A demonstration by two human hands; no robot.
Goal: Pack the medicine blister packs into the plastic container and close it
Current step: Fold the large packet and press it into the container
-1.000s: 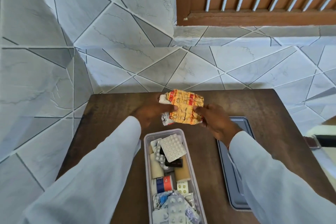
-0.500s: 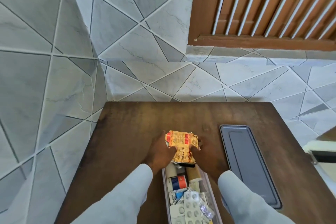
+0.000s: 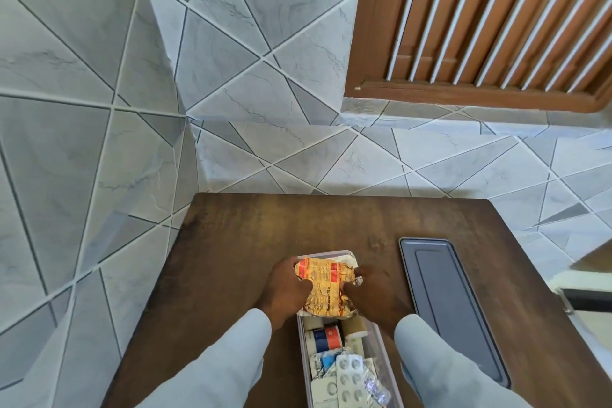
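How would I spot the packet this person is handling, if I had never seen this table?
On the dark wooden table, find the clear plastic container between the two pale sleeves. At its far end both hands press down a crumpled orange-yellow foil blister pack with red bands; the packs nearer the person are silver or white.

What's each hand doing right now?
Left hand: closed on the orange blister pack, left edge.
Right hand: closed on the same pack's right edge, over the plastic container.

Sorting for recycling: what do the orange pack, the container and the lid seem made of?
Orange pack: looks like printed foil, crinkled, with silvery edges. Container: likely clear plastic, since the contents show through its wall. Lid: smooth, grey, faintly glossy; probably plastic, though I can't be sure.
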